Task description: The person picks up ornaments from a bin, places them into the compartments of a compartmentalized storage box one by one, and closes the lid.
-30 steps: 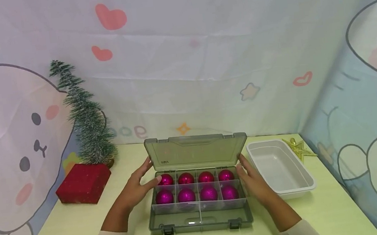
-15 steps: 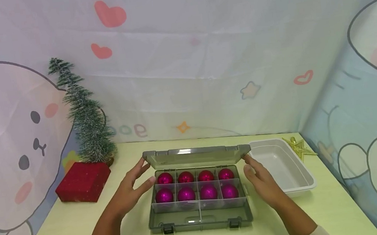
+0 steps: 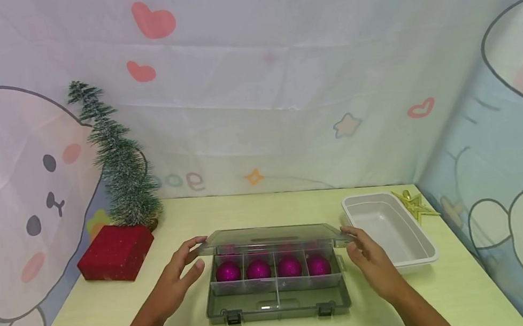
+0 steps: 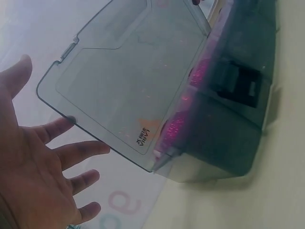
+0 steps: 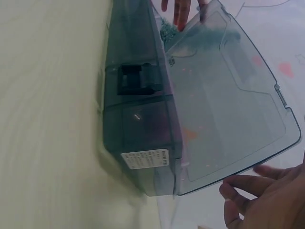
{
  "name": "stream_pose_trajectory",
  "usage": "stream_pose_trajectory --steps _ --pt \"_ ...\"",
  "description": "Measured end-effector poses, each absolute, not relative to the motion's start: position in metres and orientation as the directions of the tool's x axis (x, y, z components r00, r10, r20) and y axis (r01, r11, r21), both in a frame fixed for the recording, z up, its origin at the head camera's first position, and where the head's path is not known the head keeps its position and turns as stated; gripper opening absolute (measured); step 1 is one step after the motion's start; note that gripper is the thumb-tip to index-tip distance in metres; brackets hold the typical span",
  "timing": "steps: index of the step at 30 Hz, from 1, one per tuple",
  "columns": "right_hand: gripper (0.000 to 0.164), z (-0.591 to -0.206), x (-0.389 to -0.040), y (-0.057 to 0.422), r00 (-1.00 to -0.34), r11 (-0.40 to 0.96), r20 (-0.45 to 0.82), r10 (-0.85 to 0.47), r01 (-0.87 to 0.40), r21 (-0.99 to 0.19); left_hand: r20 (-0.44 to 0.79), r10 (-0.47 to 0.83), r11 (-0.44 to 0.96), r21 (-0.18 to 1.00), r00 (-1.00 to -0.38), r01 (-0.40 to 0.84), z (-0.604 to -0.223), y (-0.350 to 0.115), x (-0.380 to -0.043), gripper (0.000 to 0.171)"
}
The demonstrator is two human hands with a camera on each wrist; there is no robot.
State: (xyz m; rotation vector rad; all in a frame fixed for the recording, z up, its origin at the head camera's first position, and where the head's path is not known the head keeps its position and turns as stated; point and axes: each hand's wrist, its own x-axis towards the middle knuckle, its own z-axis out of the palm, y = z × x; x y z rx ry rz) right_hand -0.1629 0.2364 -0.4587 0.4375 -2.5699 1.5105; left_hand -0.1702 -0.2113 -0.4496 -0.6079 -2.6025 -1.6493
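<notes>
A grey see-through divided case (image 3: 313,296) stands on the table, its hinged lid (image 3: 269,233) tilted partway over the back row. Several magenta baubles (image 3: 258,270) fill the second row of cells, while those behind show only dimly through the plastic. The front compartments hold nothing. At the lid's left edge, my left hand (image 3: 173,283) touches with spread, nearly straight fingers, its thumb apart. My right hand (image 3: 375,265) has its fingertips against the lid's right edge. In the right wrist view, a white label (image 5: 147,159) shows on the case's end.
A frosted small Christmas tree (image 3: 122,173) stands at the back left, behind a red box (image 3: 116,254). On the right are a white plastic tub (image 3: 429,251) and a gold star ornament (image 3: 414,206). A printed cloth (image 3: 252,78) hangs behind the table.
The lid has swung forward and down from nearly upright, now covering the back row of baubles. Both hands have moved with its edges and spread slightly outward. The case has stayed put.
</notes>
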Motion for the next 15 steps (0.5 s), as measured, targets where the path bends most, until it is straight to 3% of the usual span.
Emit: stream_pose_trajectory --steps 9,15 --pt "0.050 -0.471 -0.154 0.242 -0.938 0.501 0.226 -0.264 -0.333 -0.799 0.236 0.276 0.414 0.845 -0.932 0.337 -0.466 -0.215 -0.164 0.046" --pt "0.051 -0.479 -0.151 0.246 -0.921 0.488 0.212 -0.327 -0.357 -0.797 0.251 0.314 0.436 0.819 -0.916 0.374 -0.483 -0.221 -0.166 0.051"
